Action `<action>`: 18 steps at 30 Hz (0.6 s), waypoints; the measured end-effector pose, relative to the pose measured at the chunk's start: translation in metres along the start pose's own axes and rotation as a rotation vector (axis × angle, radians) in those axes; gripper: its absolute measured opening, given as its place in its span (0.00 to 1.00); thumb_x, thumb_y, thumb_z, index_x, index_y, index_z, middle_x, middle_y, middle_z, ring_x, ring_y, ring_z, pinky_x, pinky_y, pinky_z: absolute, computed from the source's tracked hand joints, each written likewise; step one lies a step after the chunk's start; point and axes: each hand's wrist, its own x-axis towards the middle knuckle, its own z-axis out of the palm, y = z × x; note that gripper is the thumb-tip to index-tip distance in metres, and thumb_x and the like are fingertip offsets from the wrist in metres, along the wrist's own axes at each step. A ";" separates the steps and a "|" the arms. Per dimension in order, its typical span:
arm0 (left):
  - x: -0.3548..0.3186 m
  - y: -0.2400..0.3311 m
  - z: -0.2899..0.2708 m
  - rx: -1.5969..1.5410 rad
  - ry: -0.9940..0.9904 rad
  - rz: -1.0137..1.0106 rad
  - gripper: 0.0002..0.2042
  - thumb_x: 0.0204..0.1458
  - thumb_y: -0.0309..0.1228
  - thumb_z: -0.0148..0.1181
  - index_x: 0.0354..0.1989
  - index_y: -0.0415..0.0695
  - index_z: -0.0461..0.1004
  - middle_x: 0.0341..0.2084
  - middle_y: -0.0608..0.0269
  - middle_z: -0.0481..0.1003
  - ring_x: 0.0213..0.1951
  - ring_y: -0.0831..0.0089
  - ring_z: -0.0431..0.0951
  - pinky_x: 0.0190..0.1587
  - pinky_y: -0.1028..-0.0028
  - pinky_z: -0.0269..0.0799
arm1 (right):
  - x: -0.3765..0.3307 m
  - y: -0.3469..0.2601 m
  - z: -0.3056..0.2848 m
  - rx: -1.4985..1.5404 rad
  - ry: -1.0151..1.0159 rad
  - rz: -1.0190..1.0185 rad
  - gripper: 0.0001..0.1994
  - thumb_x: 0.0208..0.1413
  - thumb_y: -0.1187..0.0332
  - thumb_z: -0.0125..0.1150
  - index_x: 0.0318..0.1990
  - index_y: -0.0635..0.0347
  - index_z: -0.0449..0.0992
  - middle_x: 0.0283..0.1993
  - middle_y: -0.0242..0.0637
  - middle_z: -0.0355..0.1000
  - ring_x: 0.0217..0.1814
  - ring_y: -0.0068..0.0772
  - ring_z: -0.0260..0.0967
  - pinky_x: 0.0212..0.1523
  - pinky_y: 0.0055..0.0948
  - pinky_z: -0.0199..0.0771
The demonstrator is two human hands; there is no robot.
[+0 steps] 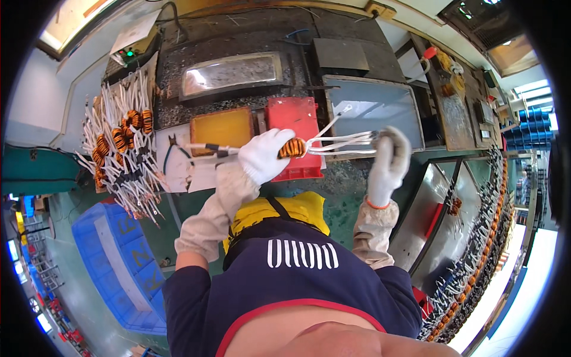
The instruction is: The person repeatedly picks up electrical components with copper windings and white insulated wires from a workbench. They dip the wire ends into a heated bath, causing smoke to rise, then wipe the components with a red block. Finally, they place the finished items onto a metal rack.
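My gloved left hand [265, 156] is closed round a toroidal coil [293, 148] wound with copper-orange wire. White sleeved leads [342, 143] run from the coil to the right, and more stick out left of my hand. My gloved right hand [389, 157] has its fingers closed round the dark ends of several of those leads. One lead [329, 122] stands apart from the bunch, angled up and away with a lug at its tip. Both hands are above the near edge of the bench, over a red plastic tray [292, 113] and a pan of grey liquid [372, 107].
A yellow-amber pan [221, 129] and a metal-topped solder pot [232, 74] stand behind. Wire cutters [176, 156] lie at the left beside a heap of coils [122, 140]. A blue crate [122, 268] sits low left. Rows of coils [476, 262] line a rack at right.
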 end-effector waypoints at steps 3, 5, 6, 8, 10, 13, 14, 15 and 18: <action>0.028 -0.004 0.023 0.036 -0.080 0.085 0.21 0.43 0.27 0.64 0.49 0.51 0.71 0.35 0.55 0.74 0.40 0.52 0.77 0.42 0.60 0.75 | -0.009 0.004 0.011 -0.390 -0.304 -0.247 0.13 0.57 0.80 0.58 0.49 0.63 0.75 0.43 0.40 0.75 0.42 0.31 0.73 0.44 0.27 0.74; 0.037 -0.007 0.033 0.092 -0.148 0.092 0.21 0.43 0.28 0.63 0.49 0.52 0.71 0.36 0.55 0.73 0.40 0.52 0.77 0.42 0.59 0.75 | -0.018 0.018 0.019 -0.458 -0.447 -0.162 0.16 0.55 0.75 0.60 0.52 0.58 0.74 0.47 0.44 0.74 0.46 0.43 0.75 0.47 0.34 0.75; 0.040 -0.007 0.036 0.116 -0.176 0.098 0.21 0.43 0.29 0.63 0.49 0.52 0.70 0.36 0.55 0.73 0.40 0.52 0.77 0.43 0.59 0.75 | -0.022 0.023 0.023 -0.467 -0.488 -0.137 0.19 0.53 0.74 0.61 0.54 0.57 0.72 0.50 0.45 0.73 0.48 0.46 0.74 0.49 0.37 0.75; 0.045 -0.007 0.038 0.169 -0.224 0.111 0.21 0.43 0.30 0.64 0.49 0.49 0.70 0.37 0.54 0.72 0.41 0.52 0.77 0.43 0.58 0.75 | -0.025 0.025 0.033 -0.504 -0.586 -0.117 0.23 0.50 0.73 0.61 0.57 0.55 0.70 0.54 0.46 0.70 0.52 0.51 0.72 0.51 0.42 0.74; 0.045 -0.007 0.038 0.213 -0.224 0.081 0.21 0.43 0.30 0.64 0.49 0.47 0.70 0.37 0.54 0.72 0.41 0.53 0.77 0.43 0.58 0.75 | -0.024 0.029 0.042 -0.545 -0.686 -0.184 0.29 0.47 0.74 0.61 0.61 0.53 0.66 0.58 0.47 0.68 0.55 0.53 0.70 0.53 0.44 0.73; 0.044 -0.004 0.038 0.260 -0.202 0.070 0.22 0.42 0.30 0.65 0.48 0.43 0.70 0.39 0.54 0.71 0.43 0.54 0.76 0.45 0.59 0.75 | -0.020 0.036 0.053 -0.589 -0.708 -0.280 0.33 0.44 0.74 0.62 0.62 0.57 0.63 0.58 0.48 0.67 0.54 0.55 0.70 0.52 0.44 0.73; 0.042 -0.005 0.039 0.262 -0.159 0.080 0.22 0.42 0.30 0.65 0.48 0.43 0.70 0.39 0.55 0.71 0.44 0.55 0.76 0.46 0.59 0.75 | -0.020 0.040 0.055 -0.601 -0.709 -0.304 0.33 0.44 0.74 0.62 0.62 0.58 0.63 0.58 0.48 0.67 0.54 0.55 0.70 0.52 0.44 0.73; 0.040 -0.006 0.039 0.265 -0.115 0.088 0.22 0.41 0.30 0.65 0.47 0.43 0.70 0.39 0.55 0.71 0.44 0.55 0.75 0.47 0.60 0.74 | -0.020 0.044 0.057 -0.611 -0.713 -0.329 0.33 0.43 0.74 0.62 0.62 0.59 0.63 0.58 0.48 0.68 0.54 0.55 0.70 0.52 0.44 0.73; 0.030 -0.007 0.042 0.233 0.077 0.157 0.24 0.38 0.30 0.65 0.47 0.43 0.70 0.41 0.55 0.71 0.48 0.54 0.73 0.51 0.59 0.72 | -0.016 0.047 0.063 -0.610 -0.778 -0.317 0.37 0.43 0.72 0.65 0.65 0.60 0.60 0.58 0.51 0.68 0.56 0.55 0.69 0.54 0.45 0.73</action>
